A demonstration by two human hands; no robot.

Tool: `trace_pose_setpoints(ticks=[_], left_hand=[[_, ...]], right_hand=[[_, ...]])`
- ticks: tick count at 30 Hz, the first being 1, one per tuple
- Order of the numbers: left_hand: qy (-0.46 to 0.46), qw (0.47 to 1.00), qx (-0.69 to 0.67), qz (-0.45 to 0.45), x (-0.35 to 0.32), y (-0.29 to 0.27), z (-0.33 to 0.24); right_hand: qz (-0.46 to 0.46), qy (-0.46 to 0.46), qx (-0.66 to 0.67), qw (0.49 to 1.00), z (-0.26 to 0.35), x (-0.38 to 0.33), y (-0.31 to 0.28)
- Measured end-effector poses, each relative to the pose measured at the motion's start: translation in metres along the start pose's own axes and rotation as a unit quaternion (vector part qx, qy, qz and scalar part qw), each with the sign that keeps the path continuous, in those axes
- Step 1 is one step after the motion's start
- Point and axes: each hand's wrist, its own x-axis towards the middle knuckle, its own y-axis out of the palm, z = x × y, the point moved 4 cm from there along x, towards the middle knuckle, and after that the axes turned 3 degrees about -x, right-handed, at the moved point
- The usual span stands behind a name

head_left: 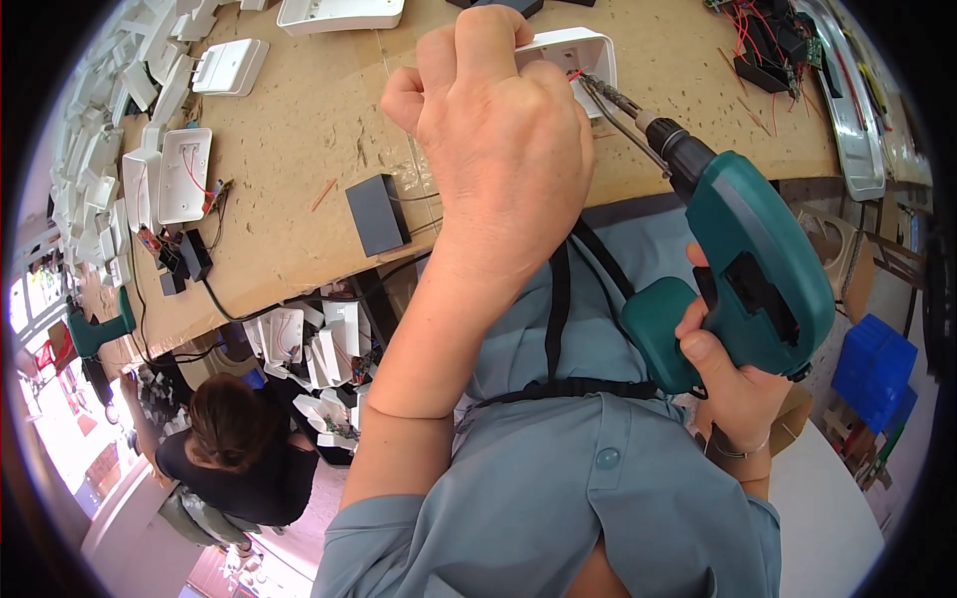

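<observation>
My right hand (pixel 733 369) is wrapped round the grip of a green soldering gun (pixel 763 259). The gun's metal tip (pixel 610 95) reaches into a white plastic casing (pixel 598 50) near the table's far side. Against the casing's open side, my left hand (pixel 503 130) is closed with its fingers curled. Its fingertips are hidden behind the knuckles, so what they pinch cannot be made out. A bit of red wire (pixel 575 74) shows between that hand and the tip. Left of my wrist a dark grey rectangular block (pixel 378 215) lies on the tabletop.
White casings (pixel 186 174) with wires and a heap of white parts (pixel 90 189) fill the table's left. Wired circuit boards (pixel 778 45) and a metal tray (pixel 847 110) sit right. Another person (pixel 234 448) works lower left, near a second green soldering gun (pixel 103 327).
</observation>
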Motion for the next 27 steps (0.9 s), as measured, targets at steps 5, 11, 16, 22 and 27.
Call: trace_pose_setpoints(ticks=[5,11,16,22,27], left_hand=[[-0.001,1.000,-0.001,-0.001,-0.001,0.001,0.001],[-0.001,1.000,-0.001,0.000,0.001,0.000,0.001],[0.000,1.000,-0.005,0.003,0.001,0.000,0.000],[-0.003,1.000,-0.004,0.003,0.000,-0.001,0.001],[0.006,0.999,0.019,0.034,-0.008,-0.002,0.007]], right_hand=[[0.000,0.002,0.015,1.000,-0.002,-0.002,-0.001],[0.006,-0.036,0.006,0.999,-0.004,-0.006,-0.003],[0.001,-0.029,0.031,0.999,-0.004,-0.009,-0.005],[-0.038,-0.014,0.052,0.998,-0.005,-0.015,-0.009],[-0.030,-0.084,0.056,0.994,-0.009,-0.021,-0.018]])
